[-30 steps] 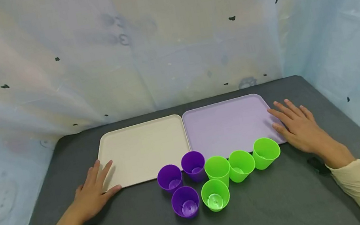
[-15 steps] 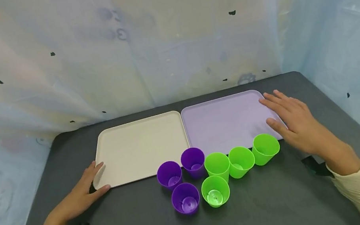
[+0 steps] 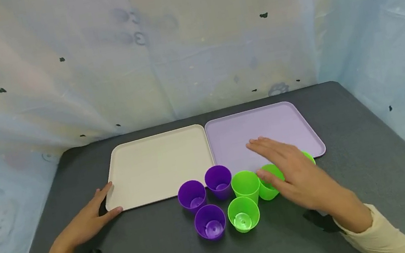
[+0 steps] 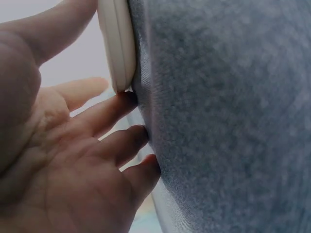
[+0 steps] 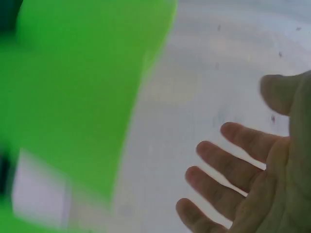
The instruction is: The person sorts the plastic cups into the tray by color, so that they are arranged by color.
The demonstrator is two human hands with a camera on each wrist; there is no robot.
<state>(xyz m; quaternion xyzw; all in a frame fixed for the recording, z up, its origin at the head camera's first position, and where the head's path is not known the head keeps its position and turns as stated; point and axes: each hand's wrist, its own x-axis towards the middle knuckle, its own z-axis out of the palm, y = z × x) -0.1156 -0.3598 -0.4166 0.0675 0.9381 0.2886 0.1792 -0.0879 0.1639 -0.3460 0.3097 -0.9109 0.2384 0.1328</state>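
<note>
My left hand (image 3: 85, 222) is at the near left corner of a cream tray (image 3: 160, 165). In the left wrist view its fingers are spread loosely by the tray's rim (image 4: 118, 48), tips at the dark cloth. My right hand (image 3: 303, 179) hovers over the green cups with its fingers extended and nothing in them. It hides most of the rightmost green cup (image 3: 308, 156) and part of the green cup (image 3: 267, 190) beside it. A blurred green cup (image 5: 87, 97) fills the left of the right wrist view, apart from the fingers.
Two more green cups, including the front one (image 3: 243, 214), stand beside three purple cups such as the nearest (image 3: 210, 222). A lilac tray (image 3: 267, 126) lies against the cream tray's right side. Pale sheets (image 3: 188, 47) enclose the dark table (image 3: 159, 251).
My right hand has moved left from the lilac tray's right edge to over the green cups. My left hand shifted slightly outward at first, then stayed by the cream tray's corner.
</note>
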